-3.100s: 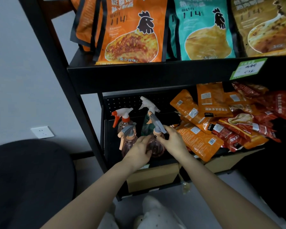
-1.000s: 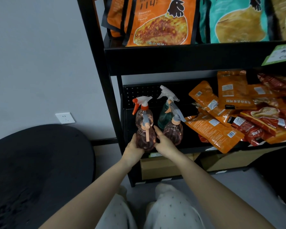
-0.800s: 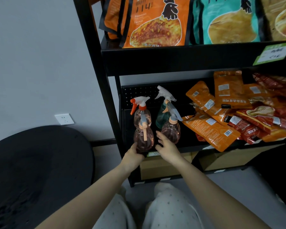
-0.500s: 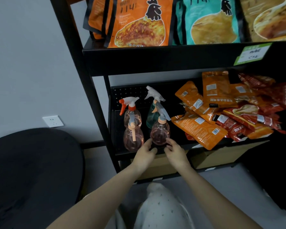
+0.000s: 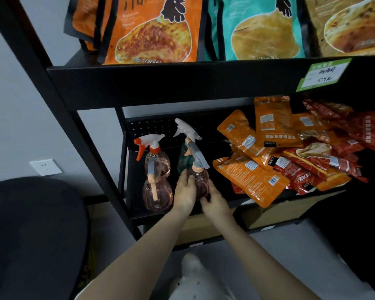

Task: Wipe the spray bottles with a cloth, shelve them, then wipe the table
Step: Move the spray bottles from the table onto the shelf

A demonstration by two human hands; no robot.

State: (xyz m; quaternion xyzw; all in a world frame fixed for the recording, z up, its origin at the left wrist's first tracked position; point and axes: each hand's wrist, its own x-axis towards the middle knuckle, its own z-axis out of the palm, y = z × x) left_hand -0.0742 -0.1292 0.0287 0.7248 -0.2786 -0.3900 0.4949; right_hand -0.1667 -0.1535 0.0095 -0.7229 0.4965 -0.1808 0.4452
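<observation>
Both hands have risen onto the front right spray bottle (image 5: 200,180), fingers curled round it, hiding its base.

four spray bottles (image 5: 158,192) on shelf (image 5: 182,215), snack packets (image 5: 250,179) to their right
</observation>
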